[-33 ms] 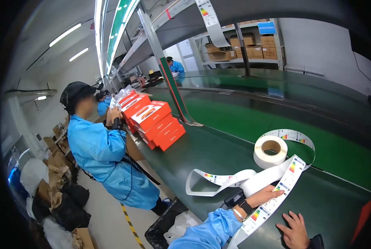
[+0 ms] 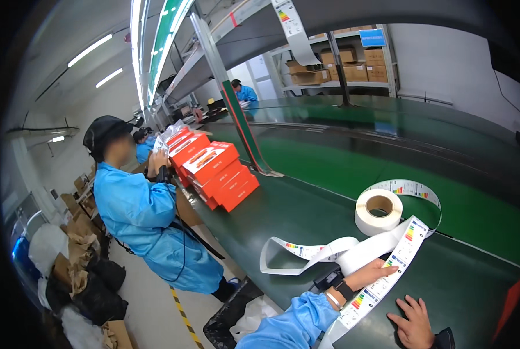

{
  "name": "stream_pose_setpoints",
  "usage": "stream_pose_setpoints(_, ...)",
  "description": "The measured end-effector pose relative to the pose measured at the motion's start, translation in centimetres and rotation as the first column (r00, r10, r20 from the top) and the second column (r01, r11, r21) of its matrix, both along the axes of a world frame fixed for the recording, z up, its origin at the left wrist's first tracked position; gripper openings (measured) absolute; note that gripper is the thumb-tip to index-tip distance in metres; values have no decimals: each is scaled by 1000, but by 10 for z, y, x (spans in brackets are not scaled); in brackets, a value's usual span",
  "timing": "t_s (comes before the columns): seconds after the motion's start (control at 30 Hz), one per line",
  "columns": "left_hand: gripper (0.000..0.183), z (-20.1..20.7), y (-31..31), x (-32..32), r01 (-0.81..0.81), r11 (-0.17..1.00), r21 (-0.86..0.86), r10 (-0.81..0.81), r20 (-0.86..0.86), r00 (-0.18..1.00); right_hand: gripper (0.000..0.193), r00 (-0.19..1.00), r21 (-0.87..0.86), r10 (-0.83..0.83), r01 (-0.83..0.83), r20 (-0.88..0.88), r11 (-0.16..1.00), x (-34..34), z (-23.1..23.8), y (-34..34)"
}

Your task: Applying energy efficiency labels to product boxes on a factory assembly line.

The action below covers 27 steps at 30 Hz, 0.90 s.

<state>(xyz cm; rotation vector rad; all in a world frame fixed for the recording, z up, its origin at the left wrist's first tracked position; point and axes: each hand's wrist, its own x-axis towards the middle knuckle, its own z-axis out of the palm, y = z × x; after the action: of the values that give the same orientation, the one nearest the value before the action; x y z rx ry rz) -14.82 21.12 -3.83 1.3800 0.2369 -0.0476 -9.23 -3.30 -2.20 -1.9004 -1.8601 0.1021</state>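
A long white strip of printed labels [image 2: 404, 244] with coloured bars runs down the right part of the green work surface. My left hand [image 2: 367, 275] is closed on the strip's left edge, one fingertip lying on its printed face. Beside it to the right, my right hand [image 2: 412, 324] rests with fingers spread, holding nothing and apart from the strip. Beyond both hands sits a roll of labels [image 2: 363, 218] with a brown cardboard core, and a loop of strip curls behind it. More loose strip [image 2: 283, 263] bends out to the left of my left wrist.
Stacked red-orange boxes [image 2: 237, 189] stand farther left, by a metal post [image 2: 237, 110]. A co-worker in a blue smock [image 2: 138, 215] stands left of the bench, hands at the boxes. A black-lined bin [image 2: 228, 314] is below my left arm. Another label strip [image 2: 298, 41] hangs overhead.
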Motion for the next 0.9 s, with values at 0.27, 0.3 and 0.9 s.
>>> stream_pose_setpoints(0.27,29,-7,3,4,1,1000,-4,-1,40,999,39,1000,22,-2,2,0,1000,4,-3,1)
stream_pose_setpoints(0.3,29,-9,4,6,4,1000,-8,-4,40,999,39,1000,28,-1,1,3,1000,5,-4,1)
stream_pose_setpoints(0.9,31,-9,3,3,-18,1000,1,18,45,999,31,999,-91,-38,35,-29,995,2,1,3)
